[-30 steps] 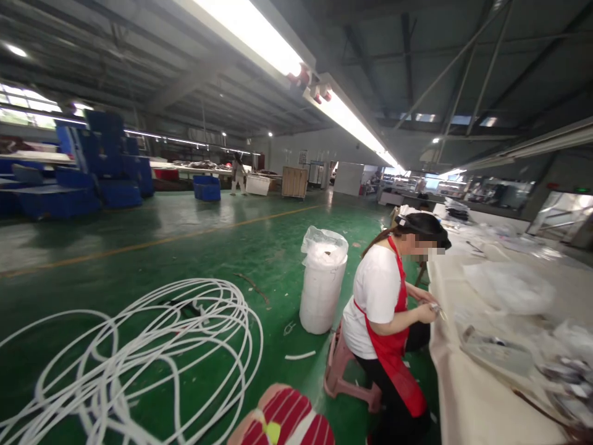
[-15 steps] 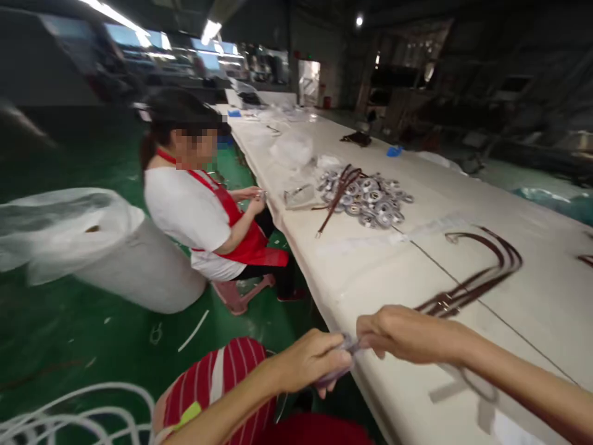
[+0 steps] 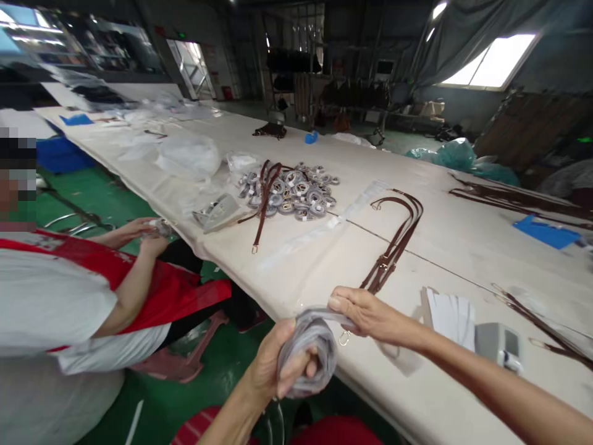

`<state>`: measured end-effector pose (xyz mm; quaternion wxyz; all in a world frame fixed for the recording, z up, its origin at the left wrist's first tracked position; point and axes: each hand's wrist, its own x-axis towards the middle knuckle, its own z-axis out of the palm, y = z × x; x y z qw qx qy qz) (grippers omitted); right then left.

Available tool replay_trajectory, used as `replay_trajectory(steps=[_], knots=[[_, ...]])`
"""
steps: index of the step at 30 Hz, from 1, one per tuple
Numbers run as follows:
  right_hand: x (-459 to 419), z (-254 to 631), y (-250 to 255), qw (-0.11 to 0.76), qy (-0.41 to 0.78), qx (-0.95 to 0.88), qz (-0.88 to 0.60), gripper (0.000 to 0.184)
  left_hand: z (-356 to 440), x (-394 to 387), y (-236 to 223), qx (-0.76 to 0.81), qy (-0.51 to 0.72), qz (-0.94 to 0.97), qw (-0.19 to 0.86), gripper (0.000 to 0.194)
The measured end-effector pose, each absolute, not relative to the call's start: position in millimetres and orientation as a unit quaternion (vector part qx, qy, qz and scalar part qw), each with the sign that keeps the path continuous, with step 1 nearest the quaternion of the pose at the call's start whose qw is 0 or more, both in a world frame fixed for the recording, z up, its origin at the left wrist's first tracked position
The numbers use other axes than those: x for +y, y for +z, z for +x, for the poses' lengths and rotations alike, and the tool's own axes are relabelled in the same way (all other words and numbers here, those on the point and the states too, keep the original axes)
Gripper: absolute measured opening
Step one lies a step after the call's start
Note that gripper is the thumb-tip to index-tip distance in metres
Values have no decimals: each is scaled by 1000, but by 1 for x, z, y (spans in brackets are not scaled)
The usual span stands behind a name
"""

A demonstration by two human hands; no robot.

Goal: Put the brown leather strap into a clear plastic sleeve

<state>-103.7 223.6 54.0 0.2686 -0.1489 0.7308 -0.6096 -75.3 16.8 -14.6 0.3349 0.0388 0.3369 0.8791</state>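
Observation:
My left hand (image 3: 273, 364) is closed round a coiled strap in clear plastic (image 3: 319, 339), its fingers through the middle of the coil. The coil looks greyish and is held upright beside the table edge. My right hand (image 3: 365, 314) pinches the loose end of the same strap and holds it out to the right. A metal clip (image 3: 344, 337) shows just below my right fingers. Beyond that hand, brown straps with buckles (image 3: 393, 250) lie on the white table (image 3: 306, 259).
A pile of wrapped strap coils (image 3: 296, 191) sits mid-table, with a brown strap (image 3: 264, 210) over it. At right are a stack of white slips (image 3: 448, 315), a grey device (image 3: 498, 346) and a blue piece (image 3: 546, 232). A person in a red apron (image 3: 185, 303) sits at left, holding a small coil.
My view has swung to the right. My left hand has turned so that the coil's round side faces me, and my right hand has drawn the strap's end outward.

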Motion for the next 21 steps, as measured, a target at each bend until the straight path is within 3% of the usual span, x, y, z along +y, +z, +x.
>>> replay_trajectory(steps=[3, 8, 16, 21], knots=[[208, -83, 34, 174, -690, 700, -65, 46, -83, 35, -11, 218, 909, 4, 354, 49], [192, -60, 16, 62, -705, 707, 12, 48, -92, 53, -6, 128, 926, -27, 353, 35], [180, -47, -1, -21, -660, 751, 19, 33, -101, 70, -11, 118, 952, -61, 275, 39], [181, -55, -17, -44, -604, 794, 51, 36, -97, 81, -16, 123, 961, -83, 233, 49]])
